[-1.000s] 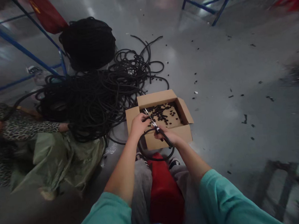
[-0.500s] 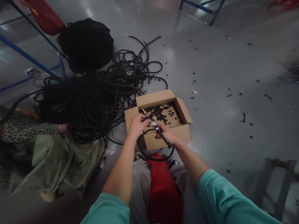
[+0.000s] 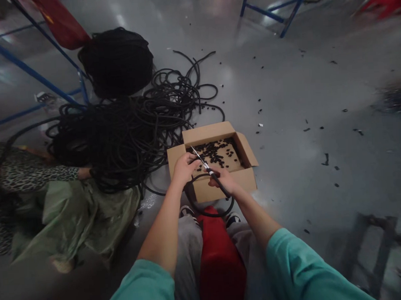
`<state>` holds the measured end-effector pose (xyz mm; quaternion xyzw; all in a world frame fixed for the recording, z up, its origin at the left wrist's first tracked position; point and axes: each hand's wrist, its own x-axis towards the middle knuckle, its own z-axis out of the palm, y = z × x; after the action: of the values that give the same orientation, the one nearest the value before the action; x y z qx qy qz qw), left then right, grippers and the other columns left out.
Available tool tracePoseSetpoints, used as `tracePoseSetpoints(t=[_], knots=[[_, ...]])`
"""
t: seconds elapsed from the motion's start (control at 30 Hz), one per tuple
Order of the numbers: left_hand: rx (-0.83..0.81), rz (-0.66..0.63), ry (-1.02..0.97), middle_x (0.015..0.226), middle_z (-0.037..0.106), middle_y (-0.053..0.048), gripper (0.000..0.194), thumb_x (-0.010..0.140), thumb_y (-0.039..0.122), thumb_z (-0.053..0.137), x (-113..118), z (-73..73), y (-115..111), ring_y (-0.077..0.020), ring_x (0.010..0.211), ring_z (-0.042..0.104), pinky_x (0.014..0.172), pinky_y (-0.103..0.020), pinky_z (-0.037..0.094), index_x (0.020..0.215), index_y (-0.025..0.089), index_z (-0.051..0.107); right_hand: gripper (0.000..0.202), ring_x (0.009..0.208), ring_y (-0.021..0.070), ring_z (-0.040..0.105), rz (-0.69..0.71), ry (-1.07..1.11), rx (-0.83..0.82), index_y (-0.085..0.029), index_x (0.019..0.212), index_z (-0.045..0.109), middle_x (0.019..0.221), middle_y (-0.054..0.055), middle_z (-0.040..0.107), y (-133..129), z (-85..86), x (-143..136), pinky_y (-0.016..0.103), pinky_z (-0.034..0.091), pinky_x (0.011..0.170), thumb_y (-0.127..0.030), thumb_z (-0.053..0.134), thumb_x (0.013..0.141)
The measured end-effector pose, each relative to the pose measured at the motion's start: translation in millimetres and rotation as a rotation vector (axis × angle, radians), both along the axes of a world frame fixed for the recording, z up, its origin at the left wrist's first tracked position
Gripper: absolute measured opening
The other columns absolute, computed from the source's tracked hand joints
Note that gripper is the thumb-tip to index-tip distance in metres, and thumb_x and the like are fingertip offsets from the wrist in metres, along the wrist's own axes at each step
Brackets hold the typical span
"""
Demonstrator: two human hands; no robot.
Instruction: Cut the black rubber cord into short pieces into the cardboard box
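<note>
My right hand is closed around the handles of scissors, whose blades point up and left over an open cardboard box. Close to the blades, the fingers of my left hand are pinched together at a black cord. That cord loops down below the box and up past my right hand. Small black cut pieces lie scattered on the bottom of the box. My fingers hide the held part of the cord.
Tangled black cord and a large black coil lie at the left. A person in a patterned sleeve sits there. Blue metal frames stand behind. A red seat is between my legs.
Both hands keep nearly the same place and hold on the cord and scissors. The view has shifted very slightly.
</note>
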<state>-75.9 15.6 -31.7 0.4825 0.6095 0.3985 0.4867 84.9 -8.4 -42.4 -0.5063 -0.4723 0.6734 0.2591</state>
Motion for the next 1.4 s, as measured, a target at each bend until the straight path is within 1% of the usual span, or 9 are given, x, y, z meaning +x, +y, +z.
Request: tracePoseSetpoints(t=[0.13,0.3,0.43,0.57,0.67,0.83,1.1,1.27,1.4], knots=[[-0.004,-0.003,0.014,0.063,0.059,0.001,0.012,0.063,0.021,0.059,-1,0.3,0,-0.009,0.052,0.052,0.055,-0.024,0.043,0.071,0.015,0.052,0.049,0.048,0.0061,0.035,-0.001,-0.047,0.005,-0.012,0.097,0.062,0.052,-0.007,0.043,-1,-0.4,-1,0.02,0.027,0.048,-0.014,0.054,0.048],[0.118,-0.055,0.151,0.077,0.062,-0.003,0.017,0.061,0.019,0.062,-4,-5.1,0,-0.0135,0.073,0.058,0.073,-0.029,0.044,0.075,0.015,0.053,0.048,0.046,0.0056,0.034,0.003,-0.13,0.035,-0.013,0.096,0.063,0.054,-0.006,0.045,-1,0.8,0,0.02,0.026,0.046,-0.015,0.053,0.049],[0.156,-0.101,0.262,0.079,0.062,-0.002,0.013,0.063,0.018,0.06,-7,-6.6,0,-0.0146,0.076,0.058,0.074,-0.029,0.044,0.075,0.016,0.055,0.046,0.044,0.0049,0.032,-0.003,-0.133,0.012,-0.013,0.094,0.063,0.053,-0.007,0.044,-1,2.1,0,0.02,0.025,0.045,-0.016,0.053,0.048],[0.138,-0.106,0.351,0.079,0.063,-0.001,0.01,0.064,0.018,0.059,-6,-1.7,-1,-0.0149,0.077,0.057,0.075,-0.029,0.043,0.073,0.017,0.056,0.051,0.042,0.0064,0.035,0.033,-0.04,-0.09,-0.013,0.099,0.059,0.05,-0.007,0.043,-1,4.0,2,0.021,0.027,0.044,-0.018,0.054,0.048],[0.117,-0.172,0.374,0.08,0.064,-0.002,0.01,0.064,0.02,0.06,-6,4.5,-2,-0.0156,0.078,0.057,0.075,-0.028,0.042,0.074,0.017,0.058,0.05,0.049,0.0078,0.04,0.052,0.062,-0.107,-0.015,0.096,0.058,0.055,-0.006,0.046,-2,3.9,3,0.021,0.031,0.048,-0.017,0.056,0.046],[0.072,-0.263,0.375,0.074,0.064,-0.001,0.007,0.063,0.017,0.058,-9,10.0,-2,-0.015,0.074,0.057,0.073,-0.027,0.042,0.07,0.017,0.059,0.045,0.052,0.0079,0.04,0.022,0.013,-0.1,-0.016,0.089,0.057,0.057,-0.007,0.047,-2,1.9,1,0.02,0.03,0.049,-0.014,0.057,0.044],[0.06,-0.204,0.299,0.074,0.065,-0.003,0.018,0.069,0.022,0.055,-15,-3.1,2,-0.0154,0.071,0.058,0.069,-0.026,0.044,0.083,0.017,0.065,0.046,0.047,0.0057,0.034,-0.009,-0.082,-0.08,-0.013,0.092,0.062,0.054,-0.007,0.045,-1,5.7,1,0.02,0.027,0.047,-0.013,0.054,0.046],[0.03,-0.201,0.383,0.072,0.065,-0.005,0.021,0.071,0.022,0.053,-13,-4.7,2,-0.0164,0.072,0.059,0.072,-0.027,0.044,0.085,0.016,0.067,0.043,0.043,0.0052,0.035,0.019,-0.161,-0.067,-0.013,0.09,0.063,0.049,-0.008,0.044,0,0.7,5,0.019,0.027,0.044,-0.012,0.053,0.048],[0.019,-0.216,0.441,0.076,0.066,-0.005,0.021,0.072,0.021,0.05,-9,-8.8,1,-0.0158,0.071,0.057,0.071,-0.026,0.043,0.084,0.016,0.066,0.044,0.037,0.0048,0.033,0.029,-0.166,-0.112,-0.014,0.091,0.062,0.043,-0.008,0.042,-1,-3.7,6,0.019,0.025,0.039,-0.012,0.053,0.049]])
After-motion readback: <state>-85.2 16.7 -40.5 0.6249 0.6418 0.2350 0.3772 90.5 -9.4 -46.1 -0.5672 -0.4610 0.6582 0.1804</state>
